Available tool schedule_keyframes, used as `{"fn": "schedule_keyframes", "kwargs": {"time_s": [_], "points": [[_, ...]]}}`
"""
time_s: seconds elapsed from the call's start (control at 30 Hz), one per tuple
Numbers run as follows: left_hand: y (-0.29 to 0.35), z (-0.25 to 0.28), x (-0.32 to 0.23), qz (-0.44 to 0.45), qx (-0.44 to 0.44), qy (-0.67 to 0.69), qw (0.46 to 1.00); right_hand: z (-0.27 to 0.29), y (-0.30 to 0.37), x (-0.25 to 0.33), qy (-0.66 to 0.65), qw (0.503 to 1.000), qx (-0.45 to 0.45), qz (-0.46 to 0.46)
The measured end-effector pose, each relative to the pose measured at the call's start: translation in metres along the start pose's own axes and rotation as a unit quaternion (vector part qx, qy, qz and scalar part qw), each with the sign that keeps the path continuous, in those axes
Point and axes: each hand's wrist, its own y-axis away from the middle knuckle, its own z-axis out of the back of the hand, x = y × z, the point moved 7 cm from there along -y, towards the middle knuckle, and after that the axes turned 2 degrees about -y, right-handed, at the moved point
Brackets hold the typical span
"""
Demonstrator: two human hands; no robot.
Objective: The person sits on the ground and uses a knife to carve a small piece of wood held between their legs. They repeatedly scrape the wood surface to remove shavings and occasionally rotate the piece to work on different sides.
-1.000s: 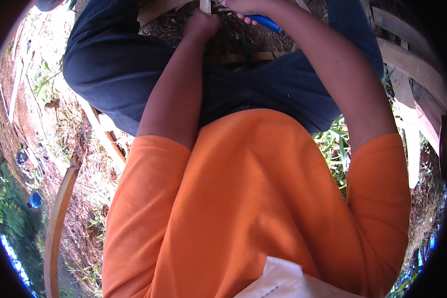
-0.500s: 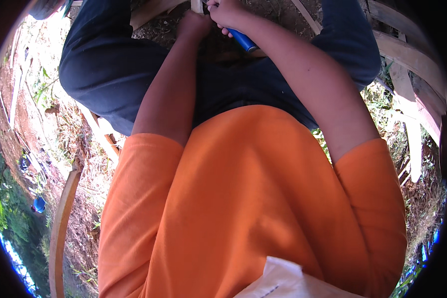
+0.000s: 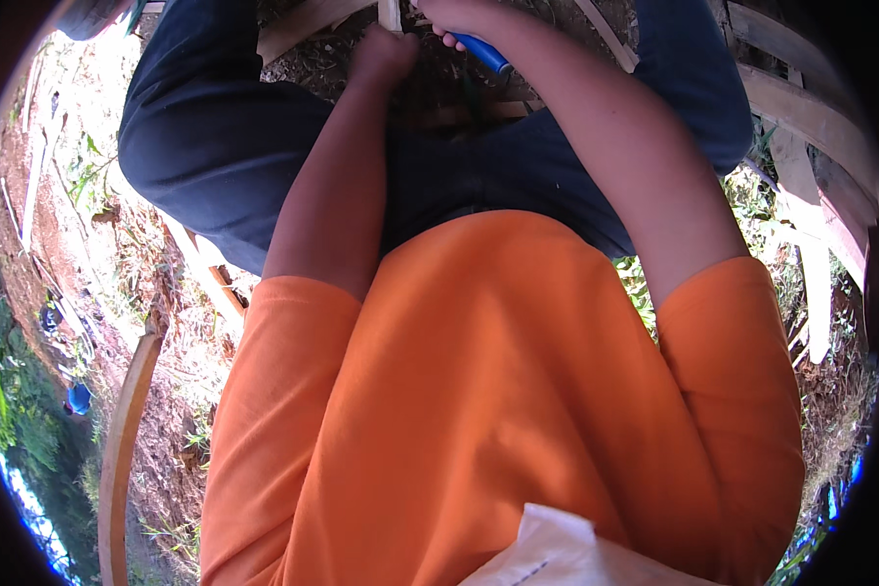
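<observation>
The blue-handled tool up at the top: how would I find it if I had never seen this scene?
Start at the orange shirt filling the lower middle, then follow the bare right forearm upward to the right hand at the top edge. The blue handle sticks out just below that fist, the only bright blue thing among pale wooden slats and dark trousers.

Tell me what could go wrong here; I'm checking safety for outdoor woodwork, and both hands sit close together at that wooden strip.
1. The left hand sits right beside the right hand, which grips a blue-handled tool; a slip could hit the left hand.
2. The working end of the tool is cut off at the picture's top edge, so I cannot judge its aim.
3. Loose wooden slats lie around the legs, a possible tripping hazard.
</observation>
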Motion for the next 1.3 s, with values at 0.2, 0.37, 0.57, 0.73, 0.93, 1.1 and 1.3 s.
{"fn": "schedule_keyframes", "kwargs": {"time_s": [0.2, 0.37, 0.57, 0.73, 0.93, 1.1, 1.3], "points": [[0.005, 0.003, -0.001, -0.01, 0.001, 0.016, 1.0, 0.005, 0.014, -0.004, -0.013, 0.999, 0.041, -0.012], [0.002, 0.0, 0.002, -0.016, -0.004, 0.009, 1.0, 0.009, 0.025, 0.008, 0.08, 0.995, 0.046, 0.023], [-0.005, -0.003, 0.002, -0.014, -0.004, 0.009, 1.0, 0.005, 0.024, 0.029, 0.136, 0.989, -0.042, 0.034], [-0.002, -0.001, -0.007, -0.012, 0.01, 0.005, 1.0, -0.01, -0.005, 0.011, 0.14, 0.973, -0.161, 0.092], [0.003, -0.005, -0.006, -0.023, -0.007, -0.025, 0.999, 0.013, -0.044, -0.002, 0.036, 0.993, -0.104, -0.045], [0.0, 0.003, 0.002, -0.02, -0.016, 0.026, 0.999, 0.02, -0.011, -0.017, 0.036, 0.998, -0.042, 0.009], [-0.002, 0.002, 0.004, -0.001, 0.022, 0.037, 0.999, 0.019, 0.032, 0.017, 0.079, 0.996, 0.019, 0.027]]}}
